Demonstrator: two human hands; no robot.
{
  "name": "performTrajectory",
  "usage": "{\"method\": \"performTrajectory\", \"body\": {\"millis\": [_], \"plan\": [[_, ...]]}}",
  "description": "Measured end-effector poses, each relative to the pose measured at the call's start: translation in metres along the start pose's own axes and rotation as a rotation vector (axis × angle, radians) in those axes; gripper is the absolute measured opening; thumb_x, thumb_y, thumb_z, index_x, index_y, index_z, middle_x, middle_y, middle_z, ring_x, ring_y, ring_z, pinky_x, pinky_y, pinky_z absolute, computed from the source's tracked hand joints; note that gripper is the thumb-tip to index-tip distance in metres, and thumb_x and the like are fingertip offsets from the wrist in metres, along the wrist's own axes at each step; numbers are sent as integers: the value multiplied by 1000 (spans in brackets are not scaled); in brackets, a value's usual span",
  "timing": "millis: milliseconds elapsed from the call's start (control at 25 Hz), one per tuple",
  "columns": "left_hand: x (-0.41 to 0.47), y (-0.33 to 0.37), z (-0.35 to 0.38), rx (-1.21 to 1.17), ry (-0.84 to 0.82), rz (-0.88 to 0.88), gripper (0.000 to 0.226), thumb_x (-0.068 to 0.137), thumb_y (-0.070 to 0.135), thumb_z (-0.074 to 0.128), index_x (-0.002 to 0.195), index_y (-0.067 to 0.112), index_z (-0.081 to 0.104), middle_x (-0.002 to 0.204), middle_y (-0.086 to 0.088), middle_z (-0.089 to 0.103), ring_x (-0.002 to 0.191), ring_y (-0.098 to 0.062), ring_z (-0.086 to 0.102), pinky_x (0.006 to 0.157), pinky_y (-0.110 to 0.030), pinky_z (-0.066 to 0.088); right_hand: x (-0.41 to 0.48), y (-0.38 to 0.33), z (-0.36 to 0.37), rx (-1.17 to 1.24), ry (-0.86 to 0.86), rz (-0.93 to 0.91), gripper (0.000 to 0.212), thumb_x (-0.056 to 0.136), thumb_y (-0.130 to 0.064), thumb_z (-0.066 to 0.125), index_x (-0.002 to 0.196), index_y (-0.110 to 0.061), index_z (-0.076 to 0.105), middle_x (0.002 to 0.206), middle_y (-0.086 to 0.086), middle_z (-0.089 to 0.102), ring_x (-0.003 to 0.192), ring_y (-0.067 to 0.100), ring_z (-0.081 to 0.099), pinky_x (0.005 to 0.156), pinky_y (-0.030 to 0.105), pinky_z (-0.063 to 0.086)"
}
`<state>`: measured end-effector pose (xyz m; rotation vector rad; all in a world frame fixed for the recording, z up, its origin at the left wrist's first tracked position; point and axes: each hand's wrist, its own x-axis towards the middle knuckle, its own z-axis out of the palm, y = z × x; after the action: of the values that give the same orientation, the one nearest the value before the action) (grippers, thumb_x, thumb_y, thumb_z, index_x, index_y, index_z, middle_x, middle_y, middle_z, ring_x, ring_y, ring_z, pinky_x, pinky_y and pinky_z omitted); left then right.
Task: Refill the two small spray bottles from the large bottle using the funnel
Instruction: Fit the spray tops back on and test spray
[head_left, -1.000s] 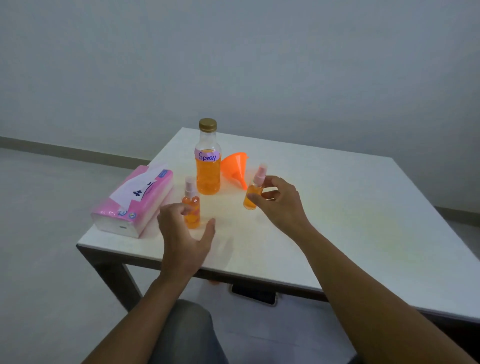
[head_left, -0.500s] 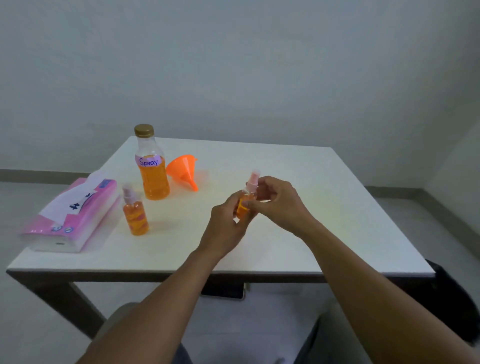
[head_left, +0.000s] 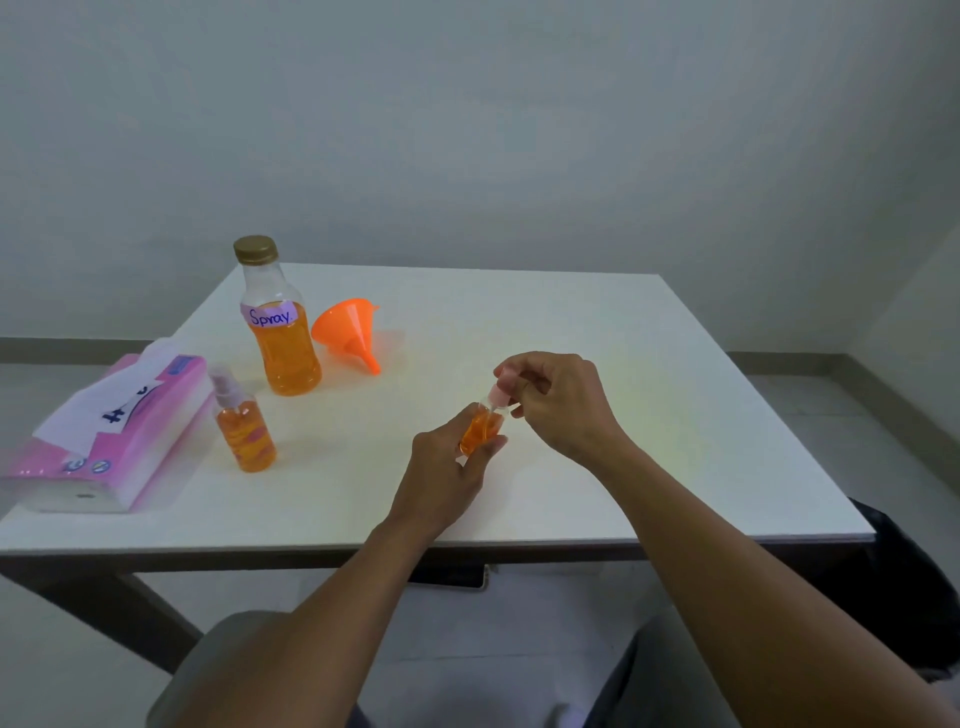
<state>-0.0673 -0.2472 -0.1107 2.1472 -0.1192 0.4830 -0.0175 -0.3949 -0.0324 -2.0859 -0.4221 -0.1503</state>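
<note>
Gripping the first small spray bottle (head_left: 480, 434) round its orange-filled body, the left hand (head_left: 444, 475) holds it just above the table (head_left: 623, 364), a little near of the middle. The bottle's long axis is tilted, with the base toward the left hand and the top leaning up and to the right. Its pink spray head (head_left: 503, 388) therefore sits right at the right hand (head_left: 558, 408), which pinches it between thumb and curled fingers. The coming move turns on that relation, as I judge it: the head must be twisted off along the tilted axis, the right hand turning while the left braces the body. Whether the head is already loosened I cannot tell. The bottle holds liquid, so the tilt could spill some once it opens; bringing it upright first would be wise.

Well to the left, the second small spray bottle (head_left: 244, 434) stands upright on the table with its head on. Just far of it stands the large bottle (head_left: 284, 353), labelled "Spray", its gold cap (head_left: 254, 248) on. Just right of that bottle the orange funnel (head_left: 348, 327) lies on its side, spout pointing near and right, toward the hands but well apart from both. A pink tissue pack (head_left: 130, 441) lies at the table's left edge.
</note>
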Motion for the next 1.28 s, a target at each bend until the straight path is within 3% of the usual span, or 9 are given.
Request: {"method": "performTrajectory", "body": {"millis": [200,400,720,920,1040,1120,1200,1280], "plan": [[1,-3,-1,-26,-17,-8,22,92,42,62,109,27,62,68,9,60,64,-5,55,56,-8,36,6,6,0,21,-45,1,18,97,-11,62,86,-14,75,85,-14,72,78,12,73,79,36,63],[5,-5,-2,-32,-28,-45,35,92,40,63,122,22,65,70,15,58,66,4,55,59,-5,37,3,8,5,134,-61,-4,19,99,0,53,98,-8,70,94,-6,70,84,13,73,59,22,59],[5,-6,-4,-73,-73,-83,38,91,43,64,125,26,64,75,11,62,67,0,56,61,-8,39,10,16,6,98,-53,-38,23,99,-10,59,88,-24,74,90,-13,73,88,13,74,84,40,61],[6,-4,-5,-114,-94,-108,40,91,42,64,127,26,63,84,11,65,67,-3,57,67,-12,38,10,15,5,55,-40,-76,21,98,-4,58,95,-18,74,90,-10,74,88,2,72,87,31,60],[8,-3,-5,-157,-120,-127,34,90,45,65,120,30,60,95,10,67,81,-8,62,73,-19,46,11,14,3,19,-66,-98,19,100,-8,59,100,-20,74,92,-16,74,93,-1,70,89,22,57],[9,2,-5,-234,-103,-159,44,87,53,65,125,35,53,106,12,65,92,-9,64,78,-19,52,12,12,1,-15,-74,-80,18,99,-13,61,97,-24,75,93,-25,71,94,-6,67,87,18,54],[11,9,-4,-287,-62,-177,42,86,62,58,121,39,53,102,12,65,88,-11,65,76,-23,56,12,12,1,-10,-82,-55,17,98,-16,63,91,-24,77,93,-28,70,94,-7,66,86,18,53],[12,15,-3,-322,-35,-177,34,92,65,48,106,36,59,84,9,65,74,-10,63,70,-30,56,10,14,2,-11,-95,-42,16,97,-18,64,92,-25,78,95,-24,72,94,-5,67,86,19,54]]}}
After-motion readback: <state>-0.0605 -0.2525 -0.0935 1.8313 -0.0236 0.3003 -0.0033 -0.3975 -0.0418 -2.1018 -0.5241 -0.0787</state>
